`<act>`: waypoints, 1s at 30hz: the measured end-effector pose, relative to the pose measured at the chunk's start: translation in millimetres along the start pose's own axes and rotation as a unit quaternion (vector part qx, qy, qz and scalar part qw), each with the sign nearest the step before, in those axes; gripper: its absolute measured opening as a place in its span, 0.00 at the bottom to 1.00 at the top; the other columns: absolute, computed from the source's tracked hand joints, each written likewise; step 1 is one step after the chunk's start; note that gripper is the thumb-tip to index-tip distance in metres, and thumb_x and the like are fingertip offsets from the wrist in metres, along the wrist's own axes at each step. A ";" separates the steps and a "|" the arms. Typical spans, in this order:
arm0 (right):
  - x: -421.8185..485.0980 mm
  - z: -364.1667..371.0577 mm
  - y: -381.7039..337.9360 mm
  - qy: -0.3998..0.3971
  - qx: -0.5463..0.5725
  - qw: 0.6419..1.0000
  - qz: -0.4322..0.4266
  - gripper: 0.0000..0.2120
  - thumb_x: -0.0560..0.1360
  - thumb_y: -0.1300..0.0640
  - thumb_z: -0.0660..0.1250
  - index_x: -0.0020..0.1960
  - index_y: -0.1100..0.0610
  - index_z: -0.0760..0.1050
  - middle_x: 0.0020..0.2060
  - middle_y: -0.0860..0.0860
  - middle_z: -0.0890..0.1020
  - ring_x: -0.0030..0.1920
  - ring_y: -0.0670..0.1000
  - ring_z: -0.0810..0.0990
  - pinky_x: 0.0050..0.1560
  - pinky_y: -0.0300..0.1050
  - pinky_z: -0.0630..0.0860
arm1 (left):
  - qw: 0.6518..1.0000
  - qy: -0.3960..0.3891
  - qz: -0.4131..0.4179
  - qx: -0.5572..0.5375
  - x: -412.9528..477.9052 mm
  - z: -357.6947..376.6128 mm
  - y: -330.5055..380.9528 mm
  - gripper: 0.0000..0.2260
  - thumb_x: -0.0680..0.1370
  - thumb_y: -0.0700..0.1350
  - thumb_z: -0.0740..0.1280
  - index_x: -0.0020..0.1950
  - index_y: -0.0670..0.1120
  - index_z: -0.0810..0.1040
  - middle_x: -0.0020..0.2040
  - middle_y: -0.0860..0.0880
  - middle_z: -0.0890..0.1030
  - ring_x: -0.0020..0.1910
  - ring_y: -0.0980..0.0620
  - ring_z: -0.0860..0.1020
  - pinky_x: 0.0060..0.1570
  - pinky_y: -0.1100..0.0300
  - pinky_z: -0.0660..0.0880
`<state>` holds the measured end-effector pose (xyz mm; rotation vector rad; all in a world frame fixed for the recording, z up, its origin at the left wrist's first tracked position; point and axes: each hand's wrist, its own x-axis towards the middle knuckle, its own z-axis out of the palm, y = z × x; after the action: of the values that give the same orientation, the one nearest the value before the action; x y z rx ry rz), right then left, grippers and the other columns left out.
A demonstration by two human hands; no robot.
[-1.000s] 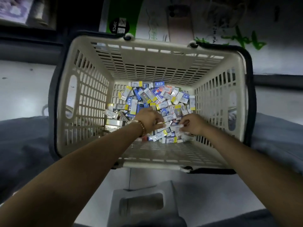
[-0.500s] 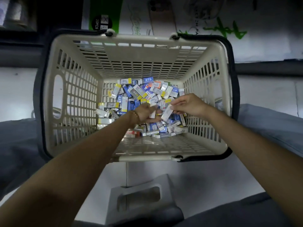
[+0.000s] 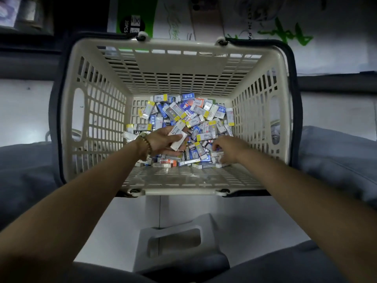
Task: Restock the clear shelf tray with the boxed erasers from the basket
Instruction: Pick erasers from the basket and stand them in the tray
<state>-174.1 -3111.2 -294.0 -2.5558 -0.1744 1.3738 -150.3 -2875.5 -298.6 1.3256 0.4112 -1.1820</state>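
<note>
A cream plastic basket point(image 3: 98, 123) with dark handles stands on the floor in front of me. Its bottom is covered with several small boxed erasers point(image 3: 195, 117) in white, blue, yellow and orange. My left hand point(image 3: 163, 140), with a bead bracelet at the wrist, lies palm up inside the basket and holds a few white eraser boxes point(image 3: 178, 135). My right hand point(image 3: 226, 149) reaches down into the pile at the near right, fingers curled among the boxes; whether it grips one is hidden. The clear shelf tray is not in view.
A grey plastic stool point(image 3: 175, 240) sits below the basket between my knees. Cardboard cartons with green print point(image 3: 183, 19) stand behind the basket. Pale floor tiles point(image 3: 24, 109) lie on both sides.
My right hand passed a white box to my left hand, then dropped back into the pile at the near right. My left hand turned palm up with the boxes.
</note>
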 end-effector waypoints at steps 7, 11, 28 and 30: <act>2.7 -0.3 3.6 -0.002 0.011 1.000 0.000 0.18 0.70 0.55 0.73 0.59 0.59 0.77 0.55 0.55 0.80 0.53 0.55 0.78 0.47 0.41 0.70 | 0.999 0.046 0.026 -0.005 -1.1 0.6 10.3 0.13 0.79 0.52 0.62 0.59 0.47 0.78 0.44 0.48 0.83 0.40 0.53 0.83 0.42 0.57 0.81; 0.2 2.2 5.8 -0.012 0.114 0.993 0.003 0.18 0.73 0.56 0.71 0.61 0.61 0.75 0.57 0.58 0.78 0.57 0.58 0.77 0.58 0.49 0.74 | 0.997 0.051 0.027 -0.053 -6.9 1.0 10.1 0.10 0.80 0.49 0.60 0.59 0.49 0.76 0.45 0.49 0.83 0.38 0.52 0.83 0.38 0.56 0.82; -22.0 -74.4 -49.3 0.080 0.567 0.819 -0.035 0.11 0.76 0.49 0.65 0.54 0.54 0.79 0.47 0.46 0.81 0.45 0.47 0.77 0.47 0.40 0.73 | 0.991 -0.019 0.109 -0.080 -12.1 25.4 47.3 0.26 0.71 0.46 0.71 0.67 0.44 0.69 0.58 0.45 0.80 0.52 0.50 0.82 0.47 0.57 0.80; -21.2 -72.7 -38.4 0.061 0.578 0.813 -0.031 0.12 0.78 0.48 0.61 0.51 0.54 0.79 0.49 0.48 0.82 0.46 0.48 0.78 0.50 0.42 0.75 | 0.991 -0.025 0.104 -0.084 -11.2 22.0 44.7 0.18 0.73 0.47 0.70 0.61 0.46 0.73 0.52 0.49 0.83 0.50 0.51 0.82 0.46 0.58 0.80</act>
<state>-125.0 -3089.4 -228.2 -1.5386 0.4672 0.8267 -125.8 -2898.5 -260.2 1.1605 0.3214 -0.9821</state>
